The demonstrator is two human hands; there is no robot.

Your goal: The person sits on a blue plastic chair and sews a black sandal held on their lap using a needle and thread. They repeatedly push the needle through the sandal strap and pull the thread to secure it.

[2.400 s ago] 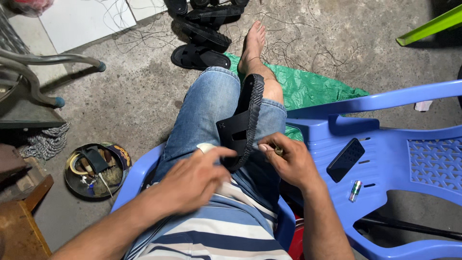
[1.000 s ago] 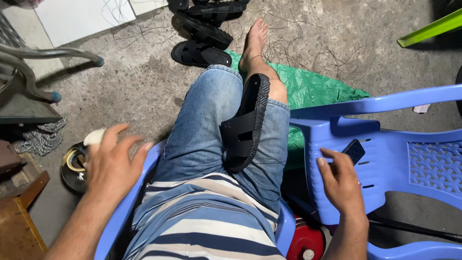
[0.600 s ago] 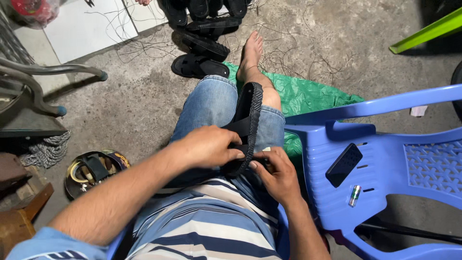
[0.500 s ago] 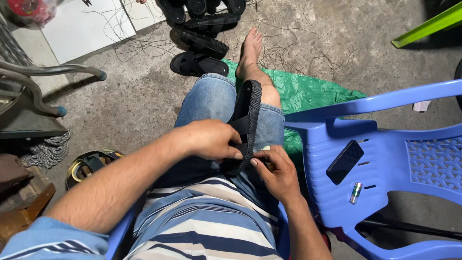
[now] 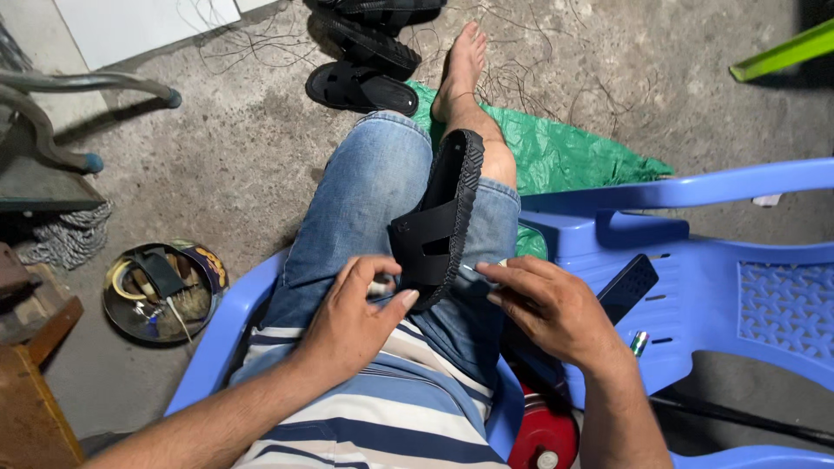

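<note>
A black rubber sandal with a ridged sole (image 5: 443, 217) lies tilted on its edge across the person's denim-clad lap, and everything else is placed from it. At its near end the left hand (image 5: 356, 321) curls its fingers around a small pale object that is too hidden to name, while the right hand (image 5: 547, 308), just right of that end, pinches a thin metal needle-like tool (image 5: 473, 269) whose tip touches the sandal. Further right stands a blue plastic chair (image 5: 695, 260) with a black phone (image 5: 627, 288) on its seat, and well to the left on the concrete floor sits a round metal tin of odds and ends (image 5: 161, 291).
</note>
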